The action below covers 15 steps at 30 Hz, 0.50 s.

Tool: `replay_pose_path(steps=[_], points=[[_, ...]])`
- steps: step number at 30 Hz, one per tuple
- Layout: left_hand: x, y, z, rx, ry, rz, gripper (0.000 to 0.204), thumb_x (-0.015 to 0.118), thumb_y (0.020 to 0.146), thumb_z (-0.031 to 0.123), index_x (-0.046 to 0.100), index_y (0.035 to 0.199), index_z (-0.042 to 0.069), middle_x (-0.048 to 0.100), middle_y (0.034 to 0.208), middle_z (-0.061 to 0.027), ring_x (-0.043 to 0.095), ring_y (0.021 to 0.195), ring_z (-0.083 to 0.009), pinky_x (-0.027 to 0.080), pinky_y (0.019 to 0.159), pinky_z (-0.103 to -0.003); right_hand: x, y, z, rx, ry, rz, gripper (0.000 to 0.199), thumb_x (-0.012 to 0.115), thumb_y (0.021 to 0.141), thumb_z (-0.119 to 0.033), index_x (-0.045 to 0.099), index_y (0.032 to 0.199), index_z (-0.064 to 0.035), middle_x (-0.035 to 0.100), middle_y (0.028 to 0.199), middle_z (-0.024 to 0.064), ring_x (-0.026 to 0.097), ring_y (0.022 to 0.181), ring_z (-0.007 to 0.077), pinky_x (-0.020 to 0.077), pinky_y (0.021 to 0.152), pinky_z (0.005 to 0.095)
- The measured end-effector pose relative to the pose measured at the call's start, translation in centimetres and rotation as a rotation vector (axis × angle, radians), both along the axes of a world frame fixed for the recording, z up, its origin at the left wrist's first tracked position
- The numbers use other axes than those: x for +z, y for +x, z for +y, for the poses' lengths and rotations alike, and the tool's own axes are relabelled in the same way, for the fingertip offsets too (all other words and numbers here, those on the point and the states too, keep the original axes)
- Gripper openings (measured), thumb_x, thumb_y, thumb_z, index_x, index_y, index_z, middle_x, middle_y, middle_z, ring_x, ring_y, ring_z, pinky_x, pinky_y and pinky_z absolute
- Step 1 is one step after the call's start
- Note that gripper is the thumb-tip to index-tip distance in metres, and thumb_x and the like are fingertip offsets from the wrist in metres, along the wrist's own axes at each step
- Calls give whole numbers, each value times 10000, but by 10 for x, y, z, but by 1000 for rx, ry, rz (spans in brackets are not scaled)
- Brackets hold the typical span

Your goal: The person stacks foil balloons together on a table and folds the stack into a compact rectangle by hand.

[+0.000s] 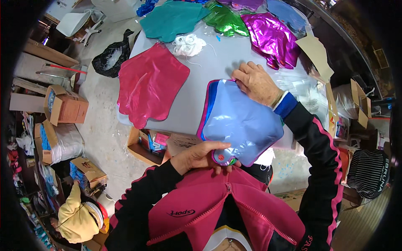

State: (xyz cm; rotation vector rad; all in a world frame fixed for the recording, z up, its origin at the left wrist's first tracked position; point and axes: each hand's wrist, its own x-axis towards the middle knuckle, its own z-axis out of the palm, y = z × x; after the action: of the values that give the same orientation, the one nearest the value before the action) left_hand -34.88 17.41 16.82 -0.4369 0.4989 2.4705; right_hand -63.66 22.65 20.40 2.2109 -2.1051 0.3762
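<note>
A stack of flat, star-like foil balloons (pixel 243 119) leans over the near edge of the table, a shiny light blue one on top. Darker blue and magenta edges show under it at the left. My left hand (pixel 201 157) grips the narrow near end of the stack, thumb above and fingers below, beside a small red dot. At the far edge my right hand (pixel 257 83) has its fingers curled round a corner; its fingertips are partly hidden. A flat crimson foil balloon (pixel 153 85) lies to the left of the stack.
On the table (pixel 226 54) are a bundle of white string (pixel 188 44) and teal (pixel 173 21), green (pixel 228 21) and magenta (pixel 274 37) foil pieces. An open carton (pixel 144 146) stands below the near edge. A person in yellow (pixel 79 215) is at the lower left, among several boxes.
</note>
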Motion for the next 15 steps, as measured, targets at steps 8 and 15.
replay_pose_path(steps=[8,15], points=[[-9,4,3,12,-156,-6,394,480,1092,233,582,1272,-102,723,1123,-244,746,865,-301,589,555,-300,10,-34,-2,100,-41,-71,403,681,855,-86,619,1246,-156,632,1116,96,628,1064,331,513,889,466],[-17,39,-47,-41,-147,-23,547,532,1043,332,525,1327,-135,685,1161,-356,770,873,-392,629,494,-344,36,-57,55,-2,172,-93,594,690,799,48,580,1360,-114,627,1256,114,596,1158,357,504,1018,440]])
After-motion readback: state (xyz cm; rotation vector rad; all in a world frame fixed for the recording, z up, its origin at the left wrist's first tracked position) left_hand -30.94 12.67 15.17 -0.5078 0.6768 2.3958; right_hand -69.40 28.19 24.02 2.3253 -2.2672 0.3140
